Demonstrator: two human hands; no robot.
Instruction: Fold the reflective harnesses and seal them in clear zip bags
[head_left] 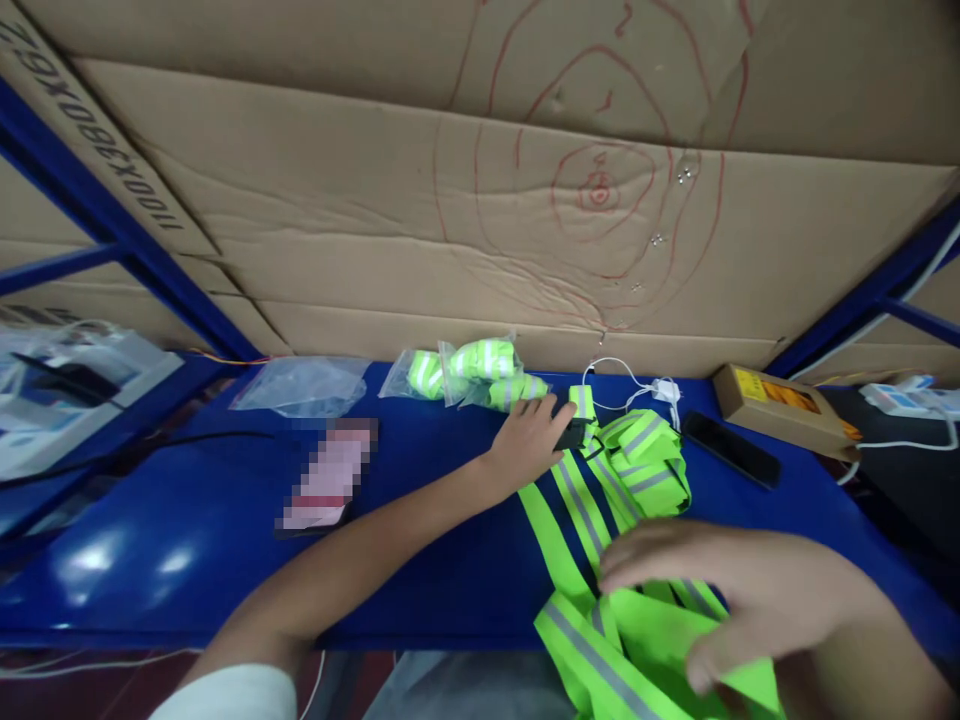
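My left hand (529, 440) reaches across the blue table, with its fingers closed round a small black plastic piece (574, 433) at the far end of some neon-yellow straps. These reflective straps (581, 500) have grey stripes and run towards me, drooping over the table's front edge. Above their near part hovers my right hand (712, 585), slightly blurred, thumb and fingers wide apart with the strap fabric showing between them. Whether its fingertips touch the fabric I cannot tell. A bunched part of the straps (649, 465) lies right of my left hand.
Behind the left hand lie bagged neon rolls (480, 360) and an empty clear bag (300, 387). A pixelated phone-like object (330, 475) is at left. At right are a black phone (731, 448), a white charger (665, 390) and a cardboard box (787, 410). Cardboard (337, 200) walls the back.
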